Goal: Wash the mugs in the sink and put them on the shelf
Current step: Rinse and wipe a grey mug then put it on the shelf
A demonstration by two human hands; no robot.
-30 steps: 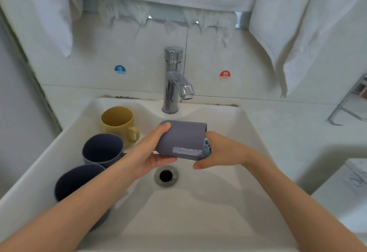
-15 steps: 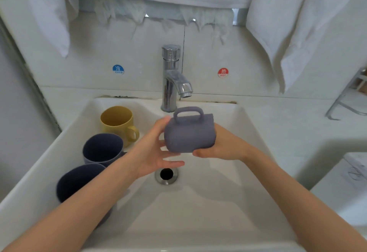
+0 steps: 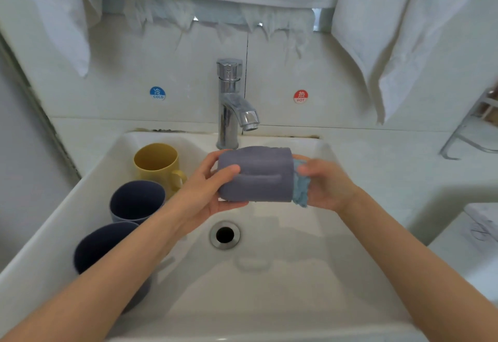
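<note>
Your left hand gripped a mug sideways over the sink; your right hand held a cloth at its mouth.

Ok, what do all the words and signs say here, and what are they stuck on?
"冷 COLD": on the round blue sticker on the wall tile, left of the tap.
"热 HOT": on the round red sticker on the same wall, right of the tap.
No words show on the grey mug in the left hand or the blue cloth in the right hand.
</note>
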